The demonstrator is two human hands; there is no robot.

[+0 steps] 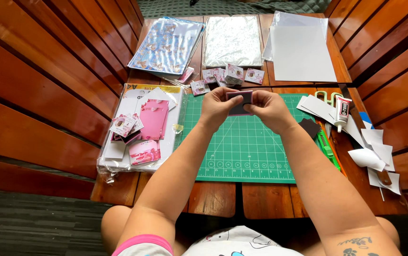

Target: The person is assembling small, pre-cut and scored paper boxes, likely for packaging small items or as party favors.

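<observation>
Card: a small dark card [239, 103] with a pale pink edge, held up over the far edge of the green cutting mat [242, 151], in front of the person's chest line and above the wooden table [215, 196].
Long axis: runs left to right across the view, roughly level; its broad face is turned toward the camera.
Left hand: the left hand [217, 109] pinches the card's left end, thumb on the near face and fingers curled behind; clamped on the card.
Right hand: the right hand [269, 110] pinches the right end in the same way, thumb in front, fingers folded behind; also closed on the card.
Arms: both forearms reach forward from the lap and converge, wrists bent slightly inward so the hands meet at the card.
Left of mat: a plastic sleeve [140, 130] carrying pink cut-outs and small printed squares.
Far side: a row of small printed pieces [227, 76], a patterned blue sheet pack [168, 45], a shiny silver sheet [232, 40] and white paper [301, 52].
Right of mat: a glue tube [341, 111] lying with its nozzle toward the person, a green craft knife [327, 149], and white paper scraps [374, 151].
</observation>
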